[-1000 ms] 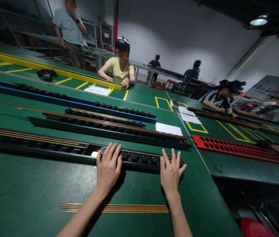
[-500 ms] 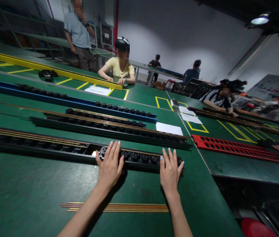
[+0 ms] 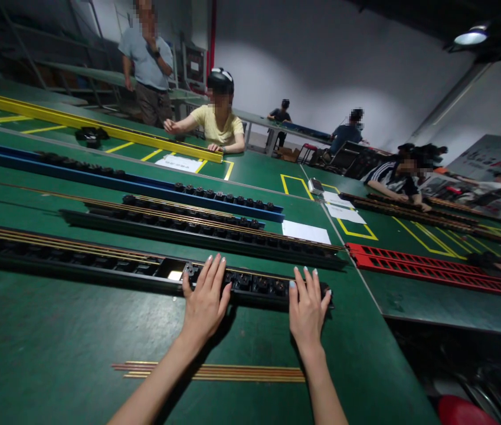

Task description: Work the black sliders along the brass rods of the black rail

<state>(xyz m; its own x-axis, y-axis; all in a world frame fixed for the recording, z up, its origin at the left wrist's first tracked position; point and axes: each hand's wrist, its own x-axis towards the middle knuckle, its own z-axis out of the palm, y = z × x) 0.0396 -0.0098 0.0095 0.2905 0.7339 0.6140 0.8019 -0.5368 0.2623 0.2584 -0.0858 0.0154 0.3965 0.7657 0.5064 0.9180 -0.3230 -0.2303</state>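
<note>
A long black channel (image 3: 100,275) lies across the green table in front of me, with a row of black blocks (image 3: 261,284) inside it. My left hand (image 3: 206,302) rests on the blocks near a gap in the row, fingers stretched out flat. At the channel's right end, my right hand (image 3: 307,310) lies over the last blocks with its fingers extended. Thin brass-coloured rods (image 3: 68,243) run along the channel's left part. Below it, several loose rods (image 3: 250,373) lie on the table, partly behind my left forearm. Neither hand is wrapped round anything.
Beyond stand another black channel with rods (image 3: 215,237), a blue channel (image 3: 144,188) and a yellow rail (image 3: 144,137). A red slotted rail (image 3: 431,271) lies to the right. White paper (image 3: 307,232) is on the table. Co-workers sit farther back; one person stands.
My hands stay on the black channel in nearly the same pose; the view has shifted slightly. Across the table, the co-worker in yellow has lifted one hand outward.
</note>
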